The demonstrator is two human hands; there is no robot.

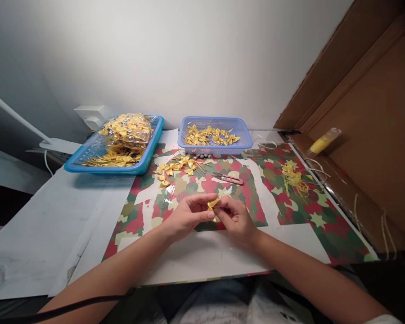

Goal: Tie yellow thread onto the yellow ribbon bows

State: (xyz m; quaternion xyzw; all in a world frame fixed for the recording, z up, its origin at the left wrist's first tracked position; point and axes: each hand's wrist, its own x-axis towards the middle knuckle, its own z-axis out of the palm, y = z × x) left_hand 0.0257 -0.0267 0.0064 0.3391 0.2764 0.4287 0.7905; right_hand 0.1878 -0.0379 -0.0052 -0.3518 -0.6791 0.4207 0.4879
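Note:
A small yellow bow (pixel 213 204) is held upright between my two hands, above the patterned sheet near the table's front. My left hand (pixel 188 216) pinches it from the left with thumb and fingers. From the right, my right hand (pixel 235 218) grips it with bent fingers, which partly cover it. Beyond the hands lie pink-handled thread snips (pixel 228 179). Several loose yellow bows (pixel 170 168) with thin golden ties are spread behind and to the left of my hands.
A blue basket (pixel 155 145) at the left holds bagged bows and golden ties. Another basket (pixel 216 150) with bows stands at the back. Yellow thread scraps (pixel 294 179) lie right, near a yellow tube (pixel 325 141) and a cardboard wall (pixel 367 117).

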